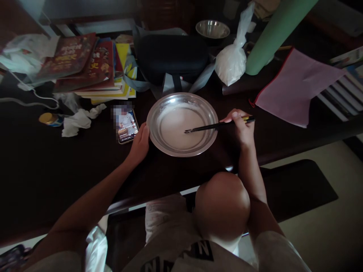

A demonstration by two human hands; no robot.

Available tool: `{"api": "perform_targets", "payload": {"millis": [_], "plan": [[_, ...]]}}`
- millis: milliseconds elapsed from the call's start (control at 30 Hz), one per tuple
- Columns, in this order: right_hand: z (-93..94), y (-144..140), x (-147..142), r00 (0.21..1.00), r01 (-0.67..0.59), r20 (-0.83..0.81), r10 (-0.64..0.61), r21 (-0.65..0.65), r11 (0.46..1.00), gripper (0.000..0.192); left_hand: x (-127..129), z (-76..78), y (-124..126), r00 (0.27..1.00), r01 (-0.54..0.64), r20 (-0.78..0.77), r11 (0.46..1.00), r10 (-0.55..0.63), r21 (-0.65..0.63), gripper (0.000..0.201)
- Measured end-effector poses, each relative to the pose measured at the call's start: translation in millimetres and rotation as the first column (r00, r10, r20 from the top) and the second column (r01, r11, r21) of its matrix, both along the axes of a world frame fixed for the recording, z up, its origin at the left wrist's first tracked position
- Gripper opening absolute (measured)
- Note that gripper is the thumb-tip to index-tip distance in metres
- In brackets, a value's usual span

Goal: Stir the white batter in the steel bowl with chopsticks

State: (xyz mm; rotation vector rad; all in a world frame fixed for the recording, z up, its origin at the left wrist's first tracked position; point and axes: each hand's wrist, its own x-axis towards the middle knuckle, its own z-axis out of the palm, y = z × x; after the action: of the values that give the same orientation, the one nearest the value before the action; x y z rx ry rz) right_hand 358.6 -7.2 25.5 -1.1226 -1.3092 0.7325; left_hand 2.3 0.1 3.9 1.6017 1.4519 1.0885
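The right hand [240, 128] is closed around a pair of dark chopsticks [218, 126], fingers pinched on the upper ends, with the tips reaching away from the fingers to the left and dipping into the pale, milky liquid [177, 126] pooled in the round steel pan [183, 124]. The left hand [139, 143] rests against the pan's left rim, fingers curled loosely along the edge and thumb side touching the metal — a bracing hold more than a grip, so the pan sits flat on the dark table [70, 166]. Just beyond the left fingers, on their outer side, lies a phone [126, 124] with its screen lit, and past that a crumpled tissue [78, 120] and a stack of books [90, 68]. Beyond the pan's far rim sit a black case [172, 56], a tied plastic bag of white powder [231, 62] and a small steel bowl [212, 29]. By the look of it the work in hand is stirring the liquid — a thin batter, I would judge — and it already looks fairly smooth. The next stroke calls for keeping the chopstick tips low and sweeping in circles while the left fingers hold the rim steady, since the pan is shallow and the liquid could slop over.
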Motion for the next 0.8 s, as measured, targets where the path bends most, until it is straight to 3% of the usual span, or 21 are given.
{"api": "perform_targets", "payload": {"millis": [133,300,467,600,800], "plan": [[0.0,-0.1,-0.4,0.995,-0.093,0.043,0.094,-0.007,0.996,0.043,0.0,1.0,-0.3,1.0,-0.004,-0.006,1.0,0.004,-0.003,0.065],[0.2,-0.1,-0.2,1.0,-0.005,0.002,0.005,0.008,1.0,0.045,0.1,0.6,-0.1,1.0,-0.003,-0.003,1.0,0.003,-0.015,0.065],[-0.5,0.2,-0.1,0.994,-0.1,0.046,0.1,0.001,0.995,0.04,-0.7,-1.0,0.2,1.0,-0.003,-0.007,1.0,0.003,-0.005,0.067],[-2.1,0.6,1.4,0.999,-0.031,-0.018,0.032,0.036,0.999,0.04,-1.0,-1.1,0.3,1.0,0.006,0.002,1.0,-0.006,0.004,0.073],[-0.1,0.4,-0.3,0.995,-0.083,0.051,0.083,-0.005,0.997,0.043,0.2,0.0,0.6,1.0,-0.021,0.004,1.0,0.021,-0.013,0.087]]}}
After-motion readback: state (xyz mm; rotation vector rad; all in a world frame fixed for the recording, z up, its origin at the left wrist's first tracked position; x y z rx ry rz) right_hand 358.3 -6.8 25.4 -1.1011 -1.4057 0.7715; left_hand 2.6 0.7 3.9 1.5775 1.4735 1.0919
